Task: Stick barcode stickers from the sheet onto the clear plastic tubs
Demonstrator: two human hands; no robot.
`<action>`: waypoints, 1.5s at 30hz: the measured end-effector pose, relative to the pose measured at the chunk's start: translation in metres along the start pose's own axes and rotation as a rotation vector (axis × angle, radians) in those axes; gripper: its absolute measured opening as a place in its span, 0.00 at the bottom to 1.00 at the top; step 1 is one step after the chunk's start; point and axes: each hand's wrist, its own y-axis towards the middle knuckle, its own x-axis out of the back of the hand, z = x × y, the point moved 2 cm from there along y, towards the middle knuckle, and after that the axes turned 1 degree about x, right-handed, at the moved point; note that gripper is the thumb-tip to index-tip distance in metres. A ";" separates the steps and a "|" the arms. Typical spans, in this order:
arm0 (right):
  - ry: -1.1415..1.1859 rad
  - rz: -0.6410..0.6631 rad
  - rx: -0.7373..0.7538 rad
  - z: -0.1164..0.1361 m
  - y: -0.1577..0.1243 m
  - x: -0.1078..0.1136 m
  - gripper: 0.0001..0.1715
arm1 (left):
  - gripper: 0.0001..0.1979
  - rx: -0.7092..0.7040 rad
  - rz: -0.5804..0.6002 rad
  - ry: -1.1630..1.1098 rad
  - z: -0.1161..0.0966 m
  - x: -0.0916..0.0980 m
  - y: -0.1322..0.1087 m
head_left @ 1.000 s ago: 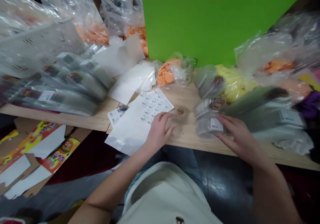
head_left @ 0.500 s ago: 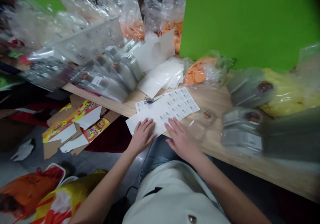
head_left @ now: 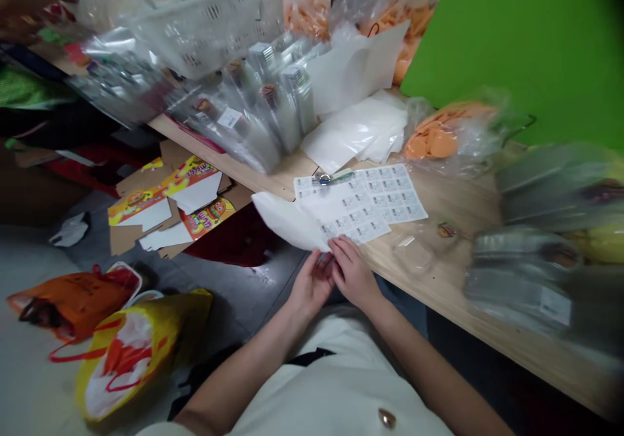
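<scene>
A white sheet printed with small labels [head_left: 358,218] lies at the front edge of the wooden table, its left part bent up off the surface. At the sheet's near edge, my left hand [head_left: 314,280] has its fingers curled around the border. My right hand [head_left: 353,273] touches it there, fingers together on the same edge. Beneath lies another label sheet [head_left: 400,195], with a small pen-like item with a ring [head_left: 325,179] on top. Right of the sheets sits a clear plastic shell [head_left: 413,251].
Bagged clear containers [head_left: 244,130] and a white basket [head_left: 209,26] stand back left. White sheets [head_left: 355,130] and bagged orange discs [head_left: 433,140] lie behind. More packs [head_left: 521,280] are at right. Printed cardboard [head_left: 170,202] and a yellow bag [head_left: 160,338] are lower left.
My hands have come together at the sheet's near edge from lying flat and apart on it. The sheet's left part has risen and bent. The whole view has shifted leftward.
</scene>
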 end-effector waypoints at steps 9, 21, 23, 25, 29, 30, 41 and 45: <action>0.153 -0.186 -0.181 -0.012 -0.010 0.013 0.16 | 0.05 0.000 -0.282 0.110 0.001 -0.010 0.002; -0.001 -0.249 -0.275 -0.006 0.000 0.021 0.11 | 0.10 -0.160 -0.203 0.358 -0.005 -0.019 0.004; -0.015 -0.345 -0.349 -0.012 0.001 0.029 0.12 | 0.12 -0.187 -0.199 0.415 -0.004 -0.018 0.008; -0.031 -0.484 -0.367 -0.007 0.000 0.037 0.12 | 0.14 -0.198 -0.190 0.469 -0.004 -0.017 0.013; 0.024 -0.240 0.166 0.036 -0.003 0.037 0.12 | 0.10 -0.178 -0.137 0.561 -0.005 -0.017 0.020; 0.056 -0.115 0.277 0.046 -0.004 0.035 0.13 | 0.09 -0.168 -0.128 0.568 -0.005 -0.017 0.021; 0.087 -0.124 -0.338 -0.009 0.032 0.033 0.13 | 0.14 -0.200 0.007 0.371 -0.001 -0.024 0.020; 0.303 -0.177 -0.466 -0.028 0.035 0.035 0.13 | 0.11 -0.196 0.013 0.408 -0.006 -0.023 0.025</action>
